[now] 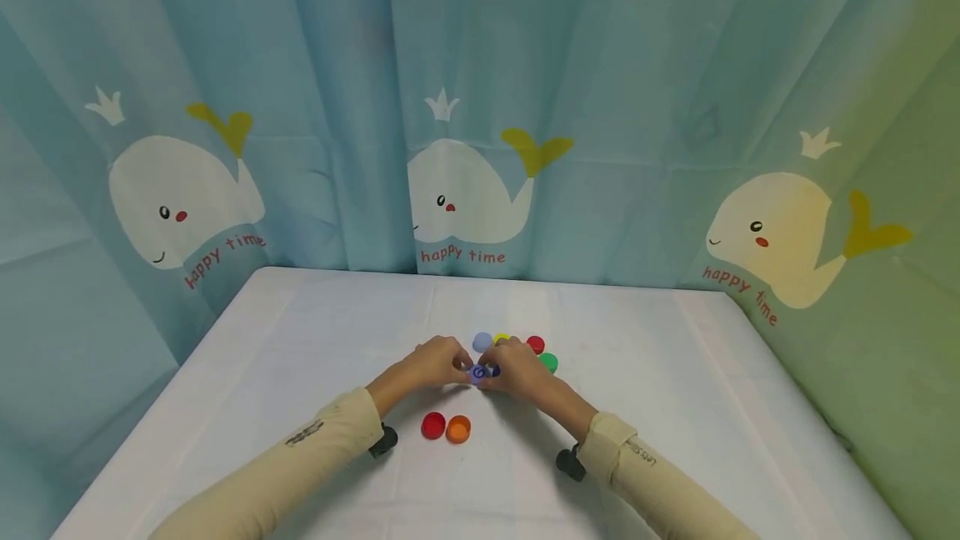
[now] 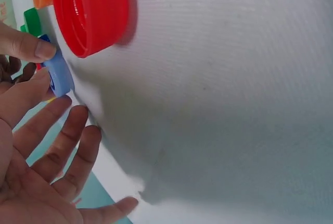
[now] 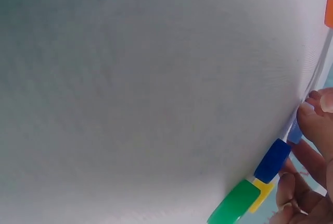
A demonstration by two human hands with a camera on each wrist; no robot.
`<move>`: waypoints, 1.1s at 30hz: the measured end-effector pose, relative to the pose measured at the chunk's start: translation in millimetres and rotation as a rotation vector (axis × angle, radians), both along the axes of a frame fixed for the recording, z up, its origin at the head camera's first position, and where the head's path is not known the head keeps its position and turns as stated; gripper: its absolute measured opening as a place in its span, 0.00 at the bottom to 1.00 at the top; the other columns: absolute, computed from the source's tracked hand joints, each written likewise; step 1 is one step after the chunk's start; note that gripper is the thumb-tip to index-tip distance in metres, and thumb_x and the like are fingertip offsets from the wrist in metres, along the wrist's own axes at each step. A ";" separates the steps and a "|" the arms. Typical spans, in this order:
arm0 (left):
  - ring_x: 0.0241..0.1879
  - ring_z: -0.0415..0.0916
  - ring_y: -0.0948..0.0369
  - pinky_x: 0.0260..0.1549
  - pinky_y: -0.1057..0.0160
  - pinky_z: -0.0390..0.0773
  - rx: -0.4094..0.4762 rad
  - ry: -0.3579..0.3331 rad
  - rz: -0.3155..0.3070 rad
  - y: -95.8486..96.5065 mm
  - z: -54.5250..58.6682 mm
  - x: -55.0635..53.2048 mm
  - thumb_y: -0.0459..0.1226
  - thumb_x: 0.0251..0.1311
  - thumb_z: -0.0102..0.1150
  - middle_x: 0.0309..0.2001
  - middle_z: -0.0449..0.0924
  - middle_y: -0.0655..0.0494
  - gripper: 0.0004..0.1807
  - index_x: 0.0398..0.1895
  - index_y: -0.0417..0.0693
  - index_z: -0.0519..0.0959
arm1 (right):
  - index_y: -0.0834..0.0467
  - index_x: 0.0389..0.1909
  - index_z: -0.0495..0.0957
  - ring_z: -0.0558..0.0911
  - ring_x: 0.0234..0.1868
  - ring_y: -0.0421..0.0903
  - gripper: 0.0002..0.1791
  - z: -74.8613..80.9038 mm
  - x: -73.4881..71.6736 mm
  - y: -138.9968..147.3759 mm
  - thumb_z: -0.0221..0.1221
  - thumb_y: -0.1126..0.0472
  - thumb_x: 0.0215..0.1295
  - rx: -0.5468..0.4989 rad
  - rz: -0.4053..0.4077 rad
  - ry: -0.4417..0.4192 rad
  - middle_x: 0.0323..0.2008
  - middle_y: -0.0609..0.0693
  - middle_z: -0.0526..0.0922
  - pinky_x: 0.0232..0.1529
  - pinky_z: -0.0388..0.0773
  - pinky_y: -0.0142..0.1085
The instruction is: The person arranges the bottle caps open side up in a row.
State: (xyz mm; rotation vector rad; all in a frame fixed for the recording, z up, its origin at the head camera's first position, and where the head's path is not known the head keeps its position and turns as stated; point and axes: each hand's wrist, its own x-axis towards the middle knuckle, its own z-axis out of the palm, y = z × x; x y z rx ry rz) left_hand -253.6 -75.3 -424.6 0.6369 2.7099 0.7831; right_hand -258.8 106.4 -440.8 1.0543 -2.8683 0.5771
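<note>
Cream sleeves (image 1: 300,457) nearest my cam. L hand (image 1: 437,361) & R hand (image 1: 517,371) close tog., both pinching front lt-blue cap (image 1: 478,374), beyond red cap (image 1: 433,426) & orange cap (image 1: 458,429). I'd pinch light, rim only, clear of dk-blue cap (image 3: 273,160).

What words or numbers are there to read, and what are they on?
"happy time": on the curtain, under the left whale.
"happy time": on the curtain, under the middle whale.
"happy time": on the curtain, under the right whale.
Right sleeve: seems to start "Lets"; the rest is too small to read.
Left sleeve: dark lettering, too blurred to read.
Nearer pale blue cap: a curly dark mark, too unclear to read.
</note>
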 end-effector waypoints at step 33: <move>0.31 0.80 0.57 0.31 0.62 0.79 0.424 0.110 0.082 -9.0 8.4 40.6 0.37 0.61 0.60 0.33 0.84 0.50 0.07 0.37 0.42 0.79 | 0.64 0.35 0.77 0.83 0.24 0.45 0.08 13.8 25.1 8.0 0.65 0.65 0.57 -0.546 -0.027 -0.381 0.30 0.56 0.83 0.25 0.80 0.33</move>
